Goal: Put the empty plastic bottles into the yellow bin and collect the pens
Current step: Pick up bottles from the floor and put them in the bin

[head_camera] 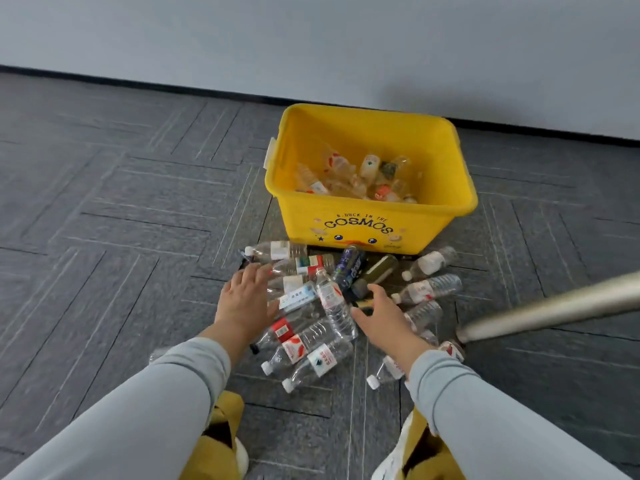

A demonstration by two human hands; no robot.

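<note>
Grey long sleeves [138, 410] fill the bottom of my feed, with mustard-yellow fabric slippers [221, 427] poking out between them. Biggest thing out there is the dark grey striped carpet floor [121, 220], then the pale plain wall [311, 39] behind it. My yellow rectangular plastic bin [301, 216] sits near that wall, with some clear empty bottles [363, 178] already lying in its bottom. On the right, a silver metal pole [554, 306] slants in, its end just beside the mess. The scattered clear plastic bottles [334, 306] lie heaped on the carpet right in front of the bin, a dark green bottle [375, 273] among them. The left hand [246, 296] is over the heap's left edge and the right hand [384, 317] is by its middle. Both have fingers spread apart, gripping nothing.
</note>
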